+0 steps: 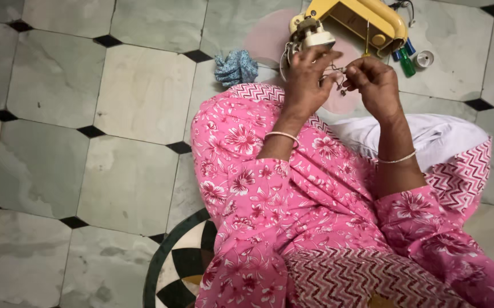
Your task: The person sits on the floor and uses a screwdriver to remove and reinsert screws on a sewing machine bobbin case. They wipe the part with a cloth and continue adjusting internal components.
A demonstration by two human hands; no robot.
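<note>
Here, hands [338, 80] pinching wires [338, 73], yellow appliance [367, 20]

No packages, labels, signs or screens in sight.

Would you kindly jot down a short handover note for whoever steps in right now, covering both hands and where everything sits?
Left hand: raised in front of the white end of the yellow appliance, fingers pinching thin wires.
Right hand: closed in a pinch grip on the same wires from the other side.
Around: a green-handled screwdriver and a small white cap lie on the floor to the right of the appliance; a blue cloth lies to its left.
Done: the appliance lies open with its wires exposed.
Left: the wires are loose in the hands, not yet put back; whether any are joined is too small to tell.
</note>
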